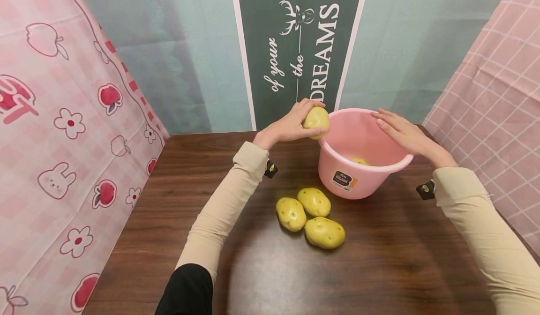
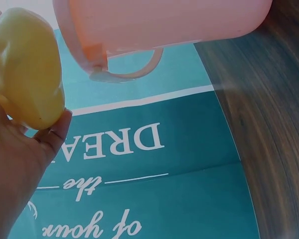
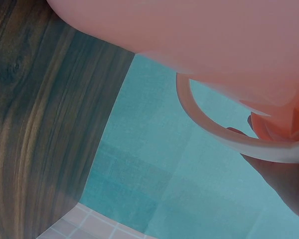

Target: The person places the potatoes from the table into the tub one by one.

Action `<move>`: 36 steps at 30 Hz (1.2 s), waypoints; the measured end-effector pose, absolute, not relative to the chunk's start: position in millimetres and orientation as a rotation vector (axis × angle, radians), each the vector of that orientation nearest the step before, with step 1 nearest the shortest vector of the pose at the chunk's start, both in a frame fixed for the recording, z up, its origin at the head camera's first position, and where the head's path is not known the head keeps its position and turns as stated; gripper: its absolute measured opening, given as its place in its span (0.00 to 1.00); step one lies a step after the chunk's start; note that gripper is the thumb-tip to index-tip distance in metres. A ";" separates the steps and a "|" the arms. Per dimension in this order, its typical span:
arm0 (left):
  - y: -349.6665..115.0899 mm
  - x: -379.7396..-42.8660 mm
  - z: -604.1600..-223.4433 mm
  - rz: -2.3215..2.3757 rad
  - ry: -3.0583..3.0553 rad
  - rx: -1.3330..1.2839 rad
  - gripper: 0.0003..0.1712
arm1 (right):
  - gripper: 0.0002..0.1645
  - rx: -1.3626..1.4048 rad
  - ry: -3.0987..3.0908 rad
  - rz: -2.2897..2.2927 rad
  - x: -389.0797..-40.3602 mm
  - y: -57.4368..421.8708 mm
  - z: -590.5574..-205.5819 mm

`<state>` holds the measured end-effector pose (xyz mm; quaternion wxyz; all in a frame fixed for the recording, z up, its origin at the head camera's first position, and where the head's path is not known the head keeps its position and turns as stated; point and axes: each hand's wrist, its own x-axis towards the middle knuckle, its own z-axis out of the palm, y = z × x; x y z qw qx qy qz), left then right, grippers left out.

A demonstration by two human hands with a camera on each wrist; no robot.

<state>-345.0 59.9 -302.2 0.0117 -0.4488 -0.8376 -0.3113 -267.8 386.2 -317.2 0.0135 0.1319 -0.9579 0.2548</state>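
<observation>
In the head view my left hand (image 1: 291, 122) grips a yellow potato (image 1: 317, 119) beside the left rim of a pink plastic bucket (image 1: 369, 183). The left wrist view shows this potato (image 2: 30, 69) between thumb and fingers, with the bucket's side handle (image 2: 134, 74) nearby. My right hand (image 1: 401, 131) rests on the bucket's right rim, its fingers extended; in the right wrist view it is partly hidden behind the other handle (image 3: 199, 117). Part of a yellow potato (image 1: 360, 161) shows inside the bucket. Three more potatoes (image 1: 291, 214) lie grouped on the table in front of it.
The dark wood table (image 1: 190, 240) ends at a teal curtain (image 1: 190, 62) with a dark green lettered panel. A pink patterned cloth (image 1: 71, 165) hangs on the left and a pink grid cloth (image 1: 498, 108) on the right.
</observation>
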 end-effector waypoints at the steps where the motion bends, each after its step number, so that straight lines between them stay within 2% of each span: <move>1: 60.1 -345.0 -302.2 -0.969 -2.610 -1.403 0.39 | 0.31 0.408 -2.984 0.795 -267.7 386.1 -317.2; 36: 77.2 -341.9 -296.9 -0.937 -2.577 -1.444 0.39 | 0.31 0.384 -2.985 0.808 -264.8 383.6 -316.5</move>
